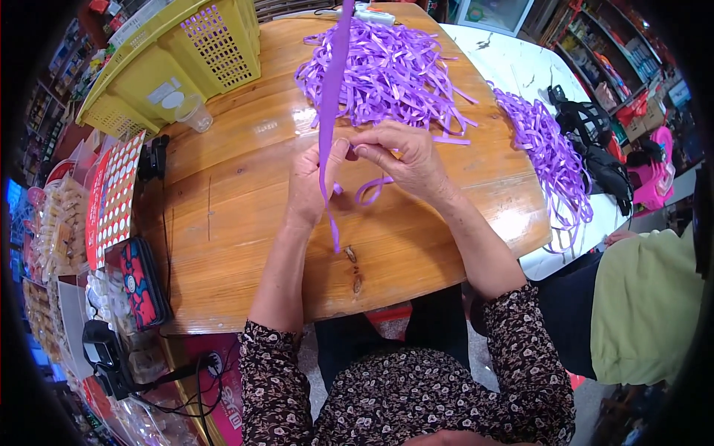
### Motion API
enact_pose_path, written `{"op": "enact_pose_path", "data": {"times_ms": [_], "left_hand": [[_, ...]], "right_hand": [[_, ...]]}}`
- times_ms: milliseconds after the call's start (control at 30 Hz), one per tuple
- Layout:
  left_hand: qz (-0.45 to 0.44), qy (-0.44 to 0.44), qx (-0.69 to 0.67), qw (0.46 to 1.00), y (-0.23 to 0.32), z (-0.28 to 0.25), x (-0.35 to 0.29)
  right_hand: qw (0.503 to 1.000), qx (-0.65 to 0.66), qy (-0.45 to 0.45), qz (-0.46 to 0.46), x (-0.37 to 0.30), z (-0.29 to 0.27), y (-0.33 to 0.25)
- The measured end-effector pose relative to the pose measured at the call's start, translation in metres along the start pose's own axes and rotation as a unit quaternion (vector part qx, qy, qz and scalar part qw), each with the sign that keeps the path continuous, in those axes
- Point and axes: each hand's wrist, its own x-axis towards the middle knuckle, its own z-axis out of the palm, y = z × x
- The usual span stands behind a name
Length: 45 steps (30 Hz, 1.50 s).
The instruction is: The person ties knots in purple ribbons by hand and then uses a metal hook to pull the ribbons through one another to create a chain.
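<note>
- Head view, our only one: we see a purple strip (pixel 332 97) at the hands, over the tabletop (pixel 245 245); it runs up out of frame, with a loose end hanging toward us.
- Left hand (pixel 311 175): closed, thumb pinching the strip; its other fingers are mostly hidden from us.
- Right hand (pixel 405 160): fingertips pinched on a small purple bit right by the left thumb. We can't tell whether that's a fold, a knot or an end.
- A purple loop (pixel 360 197) shows just below the hands; we can't tell if it belongs to the same strip.
- Progress: we judge this piece mid-handling, since both hands are on it and it isn't laid down.
- Big pile (pixel 387 74), far side of the tabletop: lots of purple strips, loose and tangled.
- Side pile (pixel 547 152), right, on the white table (pixel 513 56): more of them, spilling over the near edge.
- Done vs left: we can't say which pile is finished and which is waiting. If either is waiting, we'd judge plenty left.
- Crate (pixel 149 82) and cup (pixel 195 114) at far left: no hand on them.
</note>
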Motion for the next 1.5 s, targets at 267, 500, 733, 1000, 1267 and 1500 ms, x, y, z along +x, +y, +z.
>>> {"op": "enact_pose_path", "data": {"times_ms": [267, 500, 733, 1000, 1267, 1500], "left_hand": [[-0.049, -0.037, 0.000, 0.998, 0.005, -0.001, 0.001], [0.144, 0.094, 0.255, 0.952, -0.020, -0.014, 0.015], [0.293, 0.179, 0.375, 0.861, -0.024, -0.023, 0.020], [0.178, 0.126, 0.122, 0.968, -0.025, -0.009, 0.022], [0.039, 0.002, -0.087, 0.995, 0.004, -0.003, 0.004], [-0.045, -0.146, -0.212, 0.965, 0.015, -0.004, -0.001]], "right_hand": [[0.997, -0.071, -0.008, -0.038, -0.003, 0.001, 0.005], [0.868, 0.480, 0.090, 0.093, 0.000, -0.036, -0.030], [0.868, 0.493, -0.030, 0.047, 0.001, -0.019, -0.051], [0.912, 0.380, -0.089, 0.130, -0.002, -0.005, -0.042], [0.946, 0.256, -0.092, 0.174, -0.005, 0.010, -0.045], [0.934, 0.272, -0.131, 0.188, -0.003, 0.002, -0.040]]}}
